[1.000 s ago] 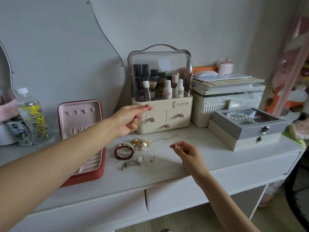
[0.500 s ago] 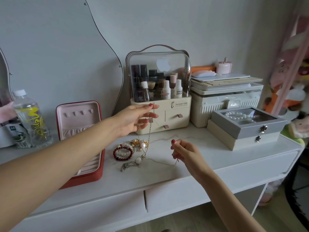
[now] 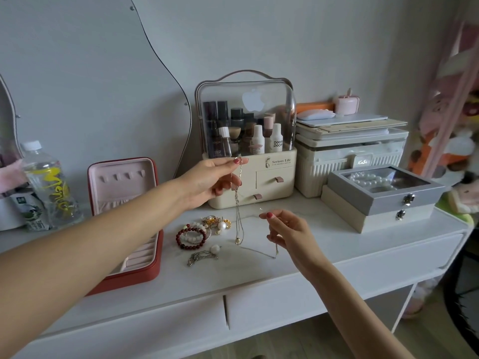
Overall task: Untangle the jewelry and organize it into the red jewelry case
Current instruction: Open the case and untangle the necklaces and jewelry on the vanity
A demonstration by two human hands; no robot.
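My left hand (image 3: 215,180) pinches a thin gold chain necklace (image 3: 238,218) and holds it up, so it hangs straight down with its small pendant just above the white tabletop. My right hand (image 3: 287,229) pinches a second fine chain (image 3: 261,251) that trails across the table toward the hanging one. A pile of tangled jewelry (image 3: 216,224) lies below my left hand, with a red bead bracelet (image 3: 190,238) and a silver piece with a pearl (image 3: 203,256) beside it. The red jewelry case (image 3: 153,265) stands open at the left, pink inside, its lid upright.
A cream cosmetics organizer (image 3: 259,177) with drawers stands right behind my left hand. Grey and beige jewelry boxes (image 3: 381,203) sit at the right, a white storage box (image 3: 350,156) behind them. A water bottle (image 3: 49,185) stands far left. The table's front edge (image 3: 233,286) runs below.
My left hand has risen, lifting the gold chain free of the pile so it now hangs straight. My right hand has lifted a little with the other chain.
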